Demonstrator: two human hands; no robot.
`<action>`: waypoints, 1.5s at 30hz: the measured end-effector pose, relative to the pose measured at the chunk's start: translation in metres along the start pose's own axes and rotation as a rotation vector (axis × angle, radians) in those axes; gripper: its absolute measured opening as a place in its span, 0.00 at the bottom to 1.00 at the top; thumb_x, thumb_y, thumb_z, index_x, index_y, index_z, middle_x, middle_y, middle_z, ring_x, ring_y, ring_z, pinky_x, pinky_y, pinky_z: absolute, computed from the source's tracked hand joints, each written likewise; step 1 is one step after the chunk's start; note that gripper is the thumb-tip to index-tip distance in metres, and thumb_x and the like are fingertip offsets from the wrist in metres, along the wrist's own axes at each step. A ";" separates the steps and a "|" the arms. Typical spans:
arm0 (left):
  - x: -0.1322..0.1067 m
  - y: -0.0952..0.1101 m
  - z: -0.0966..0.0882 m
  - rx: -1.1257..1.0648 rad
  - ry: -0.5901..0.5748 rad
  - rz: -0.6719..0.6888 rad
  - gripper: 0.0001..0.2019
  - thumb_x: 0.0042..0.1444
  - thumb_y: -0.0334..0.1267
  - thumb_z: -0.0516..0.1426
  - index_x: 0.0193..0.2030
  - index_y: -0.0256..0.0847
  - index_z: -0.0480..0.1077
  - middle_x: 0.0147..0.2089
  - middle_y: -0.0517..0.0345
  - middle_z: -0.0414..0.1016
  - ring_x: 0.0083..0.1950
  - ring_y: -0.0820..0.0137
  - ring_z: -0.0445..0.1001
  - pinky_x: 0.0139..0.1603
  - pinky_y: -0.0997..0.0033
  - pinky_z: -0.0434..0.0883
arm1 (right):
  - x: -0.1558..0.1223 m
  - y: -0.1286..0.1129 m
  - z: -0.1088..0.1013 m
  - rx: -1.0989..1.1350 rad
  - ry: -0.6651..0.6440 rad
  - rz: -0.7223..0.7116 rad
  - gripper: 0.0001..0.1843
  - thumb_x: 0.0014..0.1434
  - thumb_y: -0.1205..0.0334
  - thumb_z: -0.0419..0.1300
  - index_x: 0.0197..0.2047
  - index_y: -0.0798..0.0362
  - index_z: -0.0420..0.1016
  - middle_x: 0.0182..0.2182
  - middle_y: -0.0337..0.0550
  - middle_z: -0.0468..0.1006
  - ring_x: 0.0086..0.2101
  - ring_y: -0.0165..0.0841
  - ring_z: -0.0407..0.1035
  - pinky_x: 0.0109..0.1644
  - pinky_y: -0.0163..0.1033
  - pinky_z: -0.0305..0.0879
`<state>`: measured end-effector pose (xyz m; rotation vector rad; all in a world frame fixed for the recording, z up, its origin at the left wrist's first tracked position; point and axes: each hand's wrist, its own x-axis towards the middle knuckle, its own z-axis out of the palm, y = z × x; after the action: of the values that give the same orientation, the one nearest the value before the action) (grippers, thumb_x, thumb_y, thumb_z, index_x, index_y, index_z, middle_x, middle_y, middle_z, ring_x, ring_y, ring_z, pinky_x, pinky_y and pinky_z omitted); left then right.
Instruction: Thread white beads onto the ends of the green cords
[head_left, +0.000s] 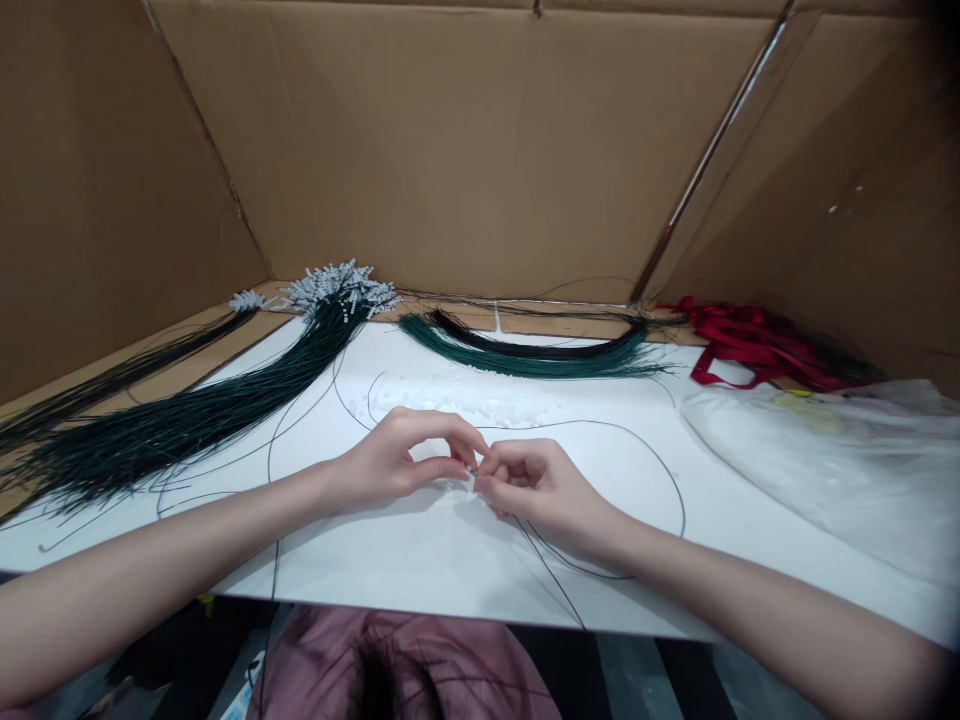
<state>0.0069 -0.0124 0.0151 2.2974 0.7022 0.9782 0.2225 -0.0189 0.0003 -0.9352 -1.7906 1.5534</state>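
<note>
Pinching thin wire (551, 574): right hand (541, 485), left hand (401, 455) touching, over smooth tabletop (375, 562).

No text, label, brand, number or sign can be read. A blue-and-white printed piece (241, 695), partly in view below the near edge of the counter (360, 570), bears marks too small and blurred to make out.
</note>
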 end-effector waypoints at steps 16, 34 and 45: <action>-0.001 0.002 0.003 0.042 -0.022 0.017 0.06 0.62 0.31 0.59 0.45 0.35 0.74 0.38 0.55 0.80 0.38 0.73 0.78 0.42 0.77 0.73 | 0.004 0.003 -0.001 0.066 0.097 -0.065 0.13 0.55 0.57 0.69 0.31 0.55 0.70 0.22 0.36 0.72 0.23 0.27 0.68 0.29 0.33 0.66; -0.001 0.003 0.005 -0.054 0.107 -0.124 0.07 0.59 0.33 0.62 0.44 0.37 0.73 0.39 0.57 0.79 0.39 0.74 0.78 0.44 0.76 0.73 | 0.005 0.007 -0.002 0.092 0.144 -0.097 0.12 0.52 0.58 0.71 0.31 0.57 0.75 0.22 0.37 0.74 0.23 0.26 0.70 0.29 0.31 0.67; -0.002 0.004 0.006 -0.092 0.149 -0.137 0.07 0.59 0.34 0.63 0.43 0.37 0.73 0.38 0.57 0.79 0.39 0.74 0.79 0.44 0.77 0.73 | 0.005 0.007 -0.004 0.085 0.140 -0.108 0.11 0.55 0.58 0.70 0.32 0.56 0.76 0.22 0.37 0.74 0.24 0.26 0.69 0.28 0.30 0.66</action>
<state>0.0115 -0.0184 0.0130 2.0843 0.8453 1.1011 0.2239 -0.0117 -0.0064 -0.8696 -1.6373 1.4489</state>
